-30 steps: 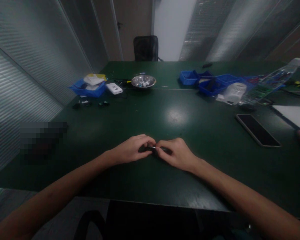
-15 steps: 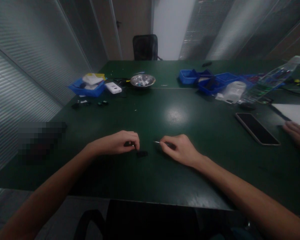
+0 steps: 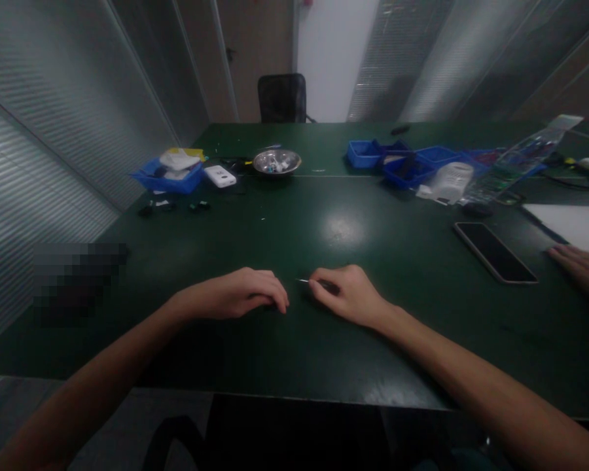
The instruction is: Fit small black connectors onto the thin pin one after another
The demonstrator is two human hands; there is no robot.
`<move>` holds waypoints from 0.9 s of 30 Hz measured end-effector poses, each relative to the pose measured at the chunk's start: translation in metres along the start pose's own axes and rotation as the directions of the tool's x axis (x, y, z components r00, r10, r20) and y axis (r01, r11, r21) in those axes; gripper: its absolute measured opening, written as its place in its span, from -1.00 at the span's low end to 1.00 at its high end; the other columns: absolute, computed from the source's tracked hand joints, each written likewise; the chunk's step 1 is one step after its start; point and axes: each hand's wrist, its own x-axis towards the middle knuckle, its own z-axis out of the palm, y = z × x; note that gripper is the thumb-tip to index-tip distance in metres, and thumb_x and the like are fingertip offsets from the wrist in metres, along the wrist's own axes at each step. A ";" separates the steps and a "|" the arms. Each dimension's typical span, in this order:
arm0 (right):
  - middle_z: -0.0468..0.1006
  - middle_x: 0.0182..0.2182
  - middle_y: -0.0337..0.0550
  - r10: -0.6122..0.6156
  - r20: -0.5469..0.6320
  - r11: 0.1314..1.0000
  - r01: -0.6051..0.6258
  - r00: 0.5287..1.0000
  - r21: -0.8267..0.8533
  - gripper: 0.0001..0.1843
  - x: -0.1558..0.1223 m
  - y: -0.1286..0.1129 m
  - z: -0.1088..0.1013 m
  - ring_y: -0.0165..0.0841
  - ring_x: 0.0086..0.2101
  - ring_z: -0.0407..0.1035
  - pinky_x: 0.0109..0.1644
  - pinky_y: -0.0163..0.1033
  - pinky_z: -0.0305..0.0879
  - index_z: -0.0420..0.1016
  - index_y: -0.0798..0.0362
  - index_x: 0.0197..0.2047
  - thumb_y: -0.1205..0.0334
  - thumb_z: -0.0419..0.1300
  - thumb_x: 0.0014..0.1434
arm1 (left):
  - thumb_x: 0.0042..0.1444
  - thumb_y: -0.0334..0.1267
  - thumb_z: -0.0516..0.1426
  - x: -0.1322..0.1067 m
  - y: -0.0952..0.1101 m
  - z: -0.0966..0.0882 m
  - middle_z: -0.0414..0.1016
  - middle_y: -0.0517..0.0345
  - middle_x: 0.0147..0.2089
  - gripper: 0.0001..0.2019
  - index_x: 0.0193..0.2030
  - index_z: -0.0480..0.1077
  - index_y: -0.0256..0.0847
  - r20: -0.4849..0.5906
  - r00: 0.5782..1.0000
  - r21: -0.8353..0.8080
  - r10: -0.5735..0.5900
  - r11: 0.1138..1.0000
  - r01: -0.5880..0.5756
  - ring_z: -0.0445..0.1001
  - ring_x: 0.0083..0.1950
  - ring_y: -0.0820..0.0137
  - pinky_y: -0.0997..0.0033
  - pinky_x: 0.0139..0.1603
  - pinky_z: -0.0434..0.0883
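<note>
My left hand point(image 3: 256, 292) rests low over the green table, its fingers bent down and closed around a small black block point(image 3: 271, 307). Most of that block is hidden beneath the fingers. Just to the right, my right hand point(image 3: 349, 294) grips a slim screwdriver point(image 3: 302, 280) between thumb and fingers. Its thin silver shaft points left, toward my left hand, with a short gap between them. The dark handle lies mostly inside my right palm.
A phone point(image 3: 495, 252) lies to the right, near another person's hand point(image 3: 582, 268) and white paper point(image 3: 576, 221). Farther back are a metal bowl point(image 3: 277, 171), a white device point(image 3: 220, 176), blue trays point(image 3: 366, 155), a filled blue basket point(image 3: 169, 184) and a tilted plastic bottle point(image 3: 520, 157).
My left hand has shifted slightly right and its fingers now cover the black block, which lay uncovered beside them before. My right hand keeps its hold on the screwdriver, almost still.
</note>
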 end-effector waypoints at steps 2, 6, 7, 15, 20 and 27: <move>0.50 -0.53 -0.26 -0.005 -0.007 1.000 0.005 1.000 0.001 -0.63 0.000 0.000 0.000 -0.49 -0.55 0.27 -0.39 -0.33 0.09 0.61 0.07 -0.18 0.06 0.03 0.39 | 0.35 -0.49 0.02 0.000 0.001 0.001 0.54 0.06 0.04 -0.67 0.04 0.53 -0.07 -0.007 1.000 0.047 -0.007 0.999 0.007 0.47 0.11 0.34 0.31 0.14 0.40; 0.50 -0.53 -0.25 0.002 -0.003 1.000 -0.002 1.000 0.006 -0.63 0.000 0.000 -0.001 -0.49 -0.56 0.26 -0.41 -0.34 0.09 0.61 0.07 -0.18 0.07 0.03 0.38 | 0.33 -0.49 0.01 -0.012 -0.019 -0.014 0.53 0.06 0.06 -0.67 -0.01 0.55 -0.09 -0.088 0.995 0.199 -0.052 0.978 0.068 0.45 0.12 0.31 0.26 0.14 0.40; 0.50 -0.53 -0.25 0.003 0.003 1.000 -0.003 1.000 0.008 -0.63 0.000 -0.001 -0.001 -0.49 -0.56 0.27 -0.40 -0.34 0.09 0.61 0.07 -0.18 0.06 0.03 0.38 | 0.32 -0.48 0.01 -0.017 -0.028 -0.021 0.53 0.07 0.07 -0.66 -0.01 0.55 -0.09 -0.128 0.989 0.241 -0.075 0.965 0.104 0.45 0.13 0.30 0.24 0.14 0.40; 0.51 -0.52 -0.25 0.003 0.025 1.000 -0.003 1.000 0.009 -0.61 -0.001 -0.001 -0.003 -0.48 -0.56 0.27 -0.39 -0.33 0.12 0.61 0.07 -0.16 0.05 0.01 0.39 | 0.29 -0.32 0.04 -0.089 -0.111 -0.094 0.50 0.05 0.12 -0.69 0.07 0.53 -0.14 -0.522 0.785 0.381 -0.334 0.732 0.565 0.42 0.12 0.24 0.19 0.21 0.31; 0.51 -0.51 -0.25 0.012 0.031 1.000 -0.012 0.999 0.002 -0.62 -0.001 -0.001 -0.003 -0.48 -0.55 0.29 -0.38 -0.33 0.13 0.60 0.06 -0.16 0.04 0.02 0.40 | 0.26 -0.43 0.06 -0.129 -0.133 -0.116 0.51 0.11 0.10 -0.69 0.07 0.51 -0.26 -0.666 0.643 0.351 -0.379 0.601 0.718 0.40 0.09 0.30 0.27 0.22 0.25; 0.49 -0.53 -0.26 0.018 0.035 1.000 -0.018 0.999 -0.005 -0.62 -0.001 -0.001 -0.002 -0.48 -0.55 0.28 -0.39 -0.32 0.11 0.60 0.06 -0.17 0.04 0.02 0.40 | 0.25 -0.40 0.19 -0.144 -0.134 -0.116 0.47 0.15 0.16 -0.70 0.12 0.49 -0.28 -0.807 0.528 0.255 -0.266 0.650 0.716 0.43 0.08 0.41 0.37 0.21 0.31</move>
